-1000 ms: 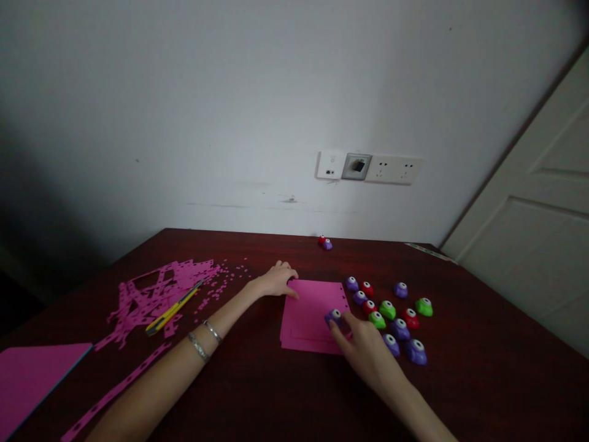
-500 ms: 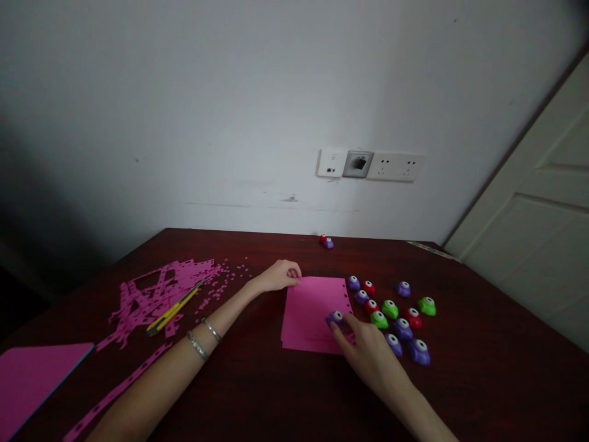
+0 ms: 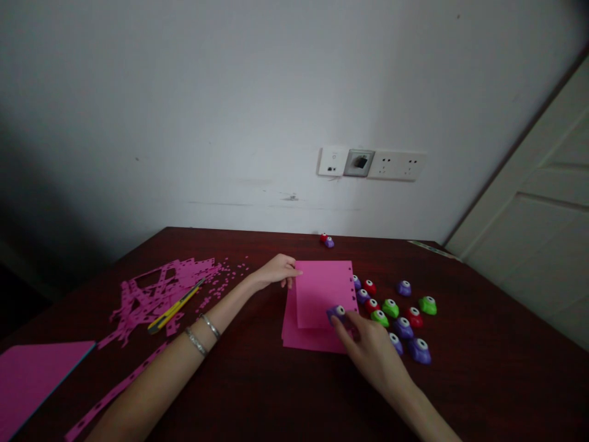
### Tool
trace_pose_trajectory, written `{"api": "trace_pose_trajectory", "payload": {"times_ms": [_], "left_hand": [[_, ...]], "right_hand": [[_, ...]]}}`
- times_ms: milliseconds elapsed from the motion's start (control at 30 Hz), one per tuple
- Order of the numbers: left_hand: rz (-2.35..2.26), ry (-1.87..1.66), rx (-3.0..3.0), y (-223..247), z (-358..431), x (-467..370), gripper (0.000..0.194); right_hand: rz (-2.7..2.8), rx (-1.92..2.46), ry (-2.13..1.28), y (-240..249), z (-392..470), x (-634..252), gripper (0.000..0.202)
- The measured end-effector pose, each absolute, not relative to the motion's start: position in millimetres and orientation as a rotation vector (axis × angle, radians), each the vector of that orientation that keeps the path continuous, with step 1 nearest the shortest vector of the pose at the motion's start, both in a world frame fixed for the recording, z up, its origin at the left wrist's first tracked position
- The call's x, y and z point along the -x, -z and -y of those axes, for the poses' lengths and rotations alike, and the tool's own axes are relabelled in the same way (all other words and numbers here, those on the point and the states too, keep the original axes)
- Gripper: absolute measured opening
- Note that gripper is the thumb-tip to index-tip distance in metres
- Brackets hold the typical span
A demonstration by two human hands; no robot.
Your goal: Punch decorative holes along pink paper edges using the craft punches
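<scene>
My left hand [image 3: 278, 272] pinches the upper left corner of a pink paper sheet [image 3: 324, 285], which is raised off the sheets under it. A row of small punched holes runs down that sheet's right edge. More pink paper [image 3: 289, 334] lies flat beneath, showing at the left and bottom. In my right hand [image 3: 368, 344] is a purple craft punch [image 3: 337, 312], held over the lower right part of the raised sheet. The fingers partly hide the punch, and I cannot tell whether it touches the paper. Several purple, red and green craft punches [image 3: 390, 307] stand just right of the paper.
Pink cut-out strips [image 3: 161, 294] and loose punched bits lie at the left, with a yellow utility knife [image 3: 177, 309] on them. A pink sheet stack [image 3: 41, 374] sits at the near left. Two small punches [image 3: 327, 240] stand by the wall.
My left hand has lifted the top pink sheet and moved it up and right, off the sheets below. My right hand still holds the purple punch, almost in the same place.
</scene>
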State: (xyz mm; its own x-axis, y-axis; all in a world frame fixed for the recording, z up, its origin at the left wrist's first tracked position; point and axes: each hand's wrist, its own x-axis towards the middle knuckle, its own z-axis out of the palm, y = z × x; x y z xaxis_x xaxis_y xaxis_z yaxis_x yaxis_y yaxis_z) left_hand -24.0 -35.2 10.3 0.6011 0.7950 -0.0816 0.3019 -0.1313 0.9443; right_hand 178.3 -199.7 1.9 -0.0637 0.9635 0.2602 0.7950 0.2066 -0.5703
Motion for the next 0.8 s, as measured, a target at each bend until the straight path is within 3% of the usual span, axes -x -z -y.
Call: {"api": "trace_pose_trajectory", "payload": {"times_ms": [233,800], "left_hand": [[-0.932,-0.663,-1.697,-22,30,30,0.015],[-0.957,-0.676,-1.593,-12,26,30,0.014]], "right_hand": [[1.905,1.53,-0.247,-7,206,-177,0.03],[2.028,1.911,-0.03,4,203,-174,0.034]]}}
